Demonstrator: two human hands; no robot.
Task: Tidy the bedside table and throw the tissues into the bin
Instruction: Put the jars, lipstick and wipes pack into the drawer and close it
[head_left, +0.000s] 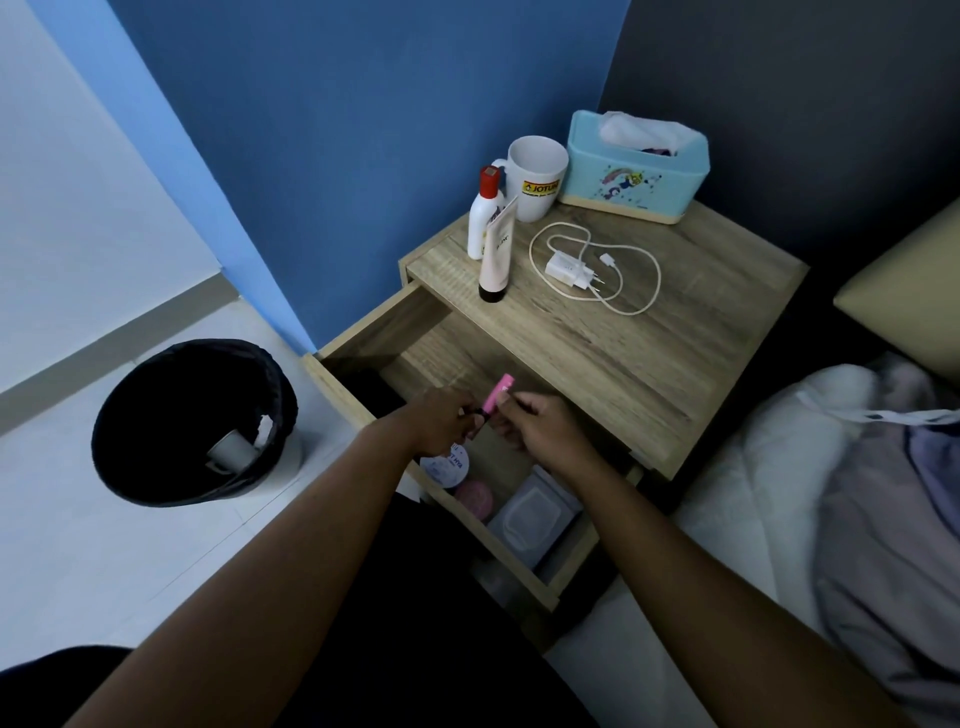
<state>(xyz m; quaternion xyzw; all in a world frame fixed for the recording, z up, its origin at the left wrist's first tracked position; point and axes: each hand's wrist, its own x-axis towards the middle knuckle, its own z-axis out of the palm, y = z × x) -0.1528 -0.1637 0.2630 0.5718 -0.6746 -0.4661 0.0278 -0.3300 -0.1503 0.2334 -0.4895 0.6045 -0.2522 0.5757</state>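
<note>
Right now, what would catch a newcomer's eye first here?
Two hands, left hand and right hand, meet over the open drawer, both pinching a small pink tube. Behind them, the blue tissue box stands at the bedside table's back edge beside a white mug. A black bin sits on the floor, left.

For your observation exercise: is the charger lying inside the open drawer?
No, the charger lies with its coiled cable on top of the bedside table, behind the open drawer.
</note>
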